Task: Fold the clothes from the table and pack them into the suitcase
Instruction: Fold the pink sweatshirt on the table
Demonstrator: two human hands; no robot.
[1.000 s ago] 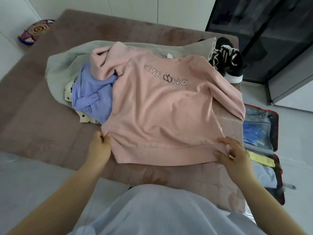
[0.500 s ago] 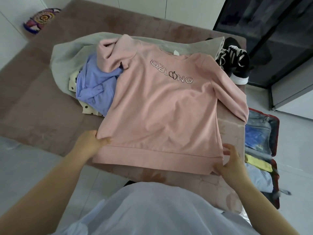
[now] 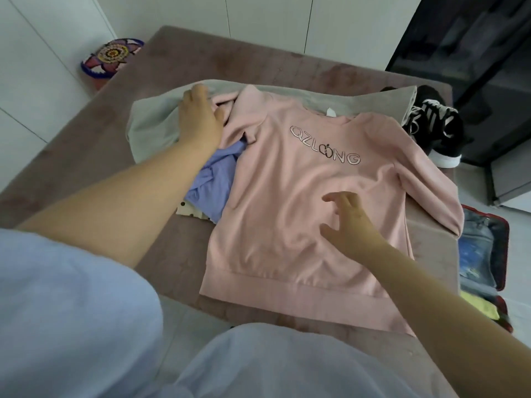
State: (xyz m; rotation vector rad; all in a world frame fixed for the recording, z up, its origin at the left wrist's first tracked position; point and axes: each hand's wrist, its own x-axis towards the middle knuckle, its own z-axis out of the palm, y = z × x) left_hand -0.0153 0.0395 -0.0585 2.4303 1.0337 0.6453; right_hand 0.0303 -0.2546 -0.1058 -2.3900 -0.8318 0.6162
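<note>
Pink cotton fills the middle of the view: a sweatshirt [image 3: 301,202] lies front-up on the mauve-covered table [image 3: 71,168], hem toward the near edge and neck toward the far side. Outlined letters across its chest read "QZLONG" [image 3: 324,145], the O drawn as a small apple. A white neck tag [image 3: 330,112] shows at the collar, too small to read. The sleeve on the right lies along the body to the table's right edge. The sleeve on the left is bunched up at the shoulder.

The left hand [image 3: 198,119] lies over that bunched sleeve and the grey garment [image 3: 155,130] under it, back of the hand up. Whether its fingers hold cloth I cannot tell. The right hand [image 3: 350,222] is over the sweatshirt's belly, fingers spread apart and holding nothing.

Left of the sweatshirt and partly under it sits a crumpled lilac shirt [image 3: 212,179], with a cream polka-dot piece [image 3: 189,211] peeking out at its near side. Black-and-white sneakers [image 3: 436,124] sit at the far right corner. The suitcase [image 3: 503,254] lies open on the floor to the right — red-rimmed, with blue and yellow items inside. A colourful patterned object [image 3: 112,58] rests at the far left.
</note>
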